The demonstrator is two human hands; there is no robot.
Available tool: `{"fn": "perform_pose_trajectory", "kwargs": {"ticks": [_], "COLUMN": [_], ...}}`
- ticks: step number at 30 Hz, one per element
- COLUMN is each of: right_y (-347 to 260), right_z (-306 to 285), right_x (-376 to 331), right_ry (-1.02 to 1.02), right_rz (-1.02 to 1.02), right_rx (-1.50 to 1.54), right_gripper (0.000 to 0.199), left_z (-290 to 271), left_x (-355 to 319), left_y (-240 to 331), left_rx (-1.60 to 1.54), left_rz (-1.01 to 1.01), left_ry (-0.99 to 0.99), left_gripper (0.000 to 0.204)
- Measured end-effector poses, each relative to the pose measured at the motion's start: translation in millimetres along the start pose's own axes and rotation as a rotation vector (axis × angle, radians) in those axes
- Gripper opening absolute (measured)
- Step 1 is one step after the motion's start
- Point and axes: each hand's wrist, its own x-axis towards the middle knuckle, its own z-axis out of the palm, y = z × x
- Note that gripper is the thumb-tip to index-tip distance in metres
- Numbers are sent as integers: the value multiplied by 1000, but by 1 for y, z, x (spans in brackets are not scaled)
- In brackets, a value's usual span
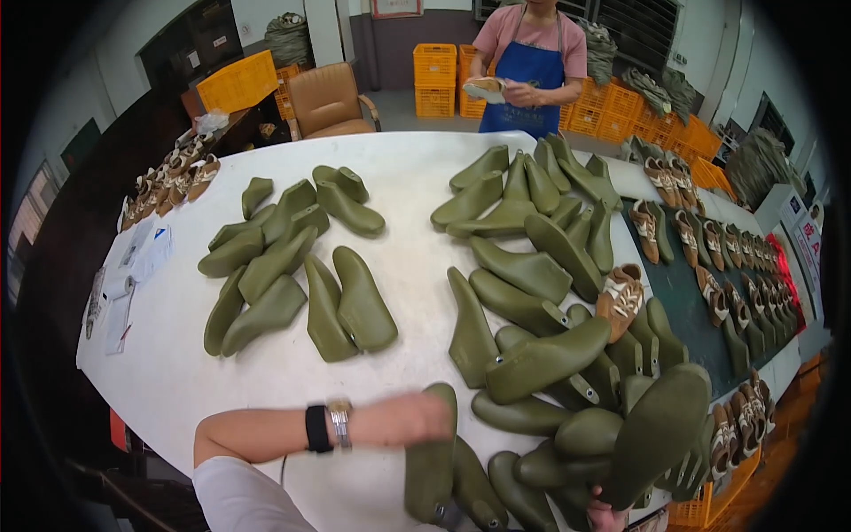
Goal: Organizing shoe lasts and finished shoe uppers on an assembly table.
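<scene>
**Hands among green lasts on a white table**

Nearest the camera, the left hand [417, 417] reached across from the left, a black band [318, 428] and a metal watch [339, 423] on its wrist. The hand was blurred and rested against the heel of a green last [432, 461] lying upright-lengthwise at the table's [177, 372] near edge; whether the fingers closed on it could not be told. The right hand [605, 514] (only partly in view at the lower edge) gripped a large last [660, 434] from below, sole turned toward the camera. More lasts lay in two heaps, left [284, 266] and right [532, 266]. A tan shoe [620, 297] sat on the right heap. Across the table, a person in a blue apron [523, 75] held a shoe.
</scene>
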Motion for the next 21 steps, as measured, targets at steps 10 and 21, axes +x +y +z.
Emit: {"fn": "perform_pose_trajectory", "kwargs": {"ticks": [10,21], "right_y": [6,8], "right_z": [31,20], "right_x": [-6,-10], "right_ry": [-329,-405], "right_rz": [124,153], "right_rx": [318,390], "right_gripper": [32,33], "left_z": [-55,-22], "left_x": [-38,-28], "left_y": [-181,-52], "left_rx": [58,-901], "left_rz": [-1569,-1210], "left_ry": [273,471], "left_gripper": [67,38]}}
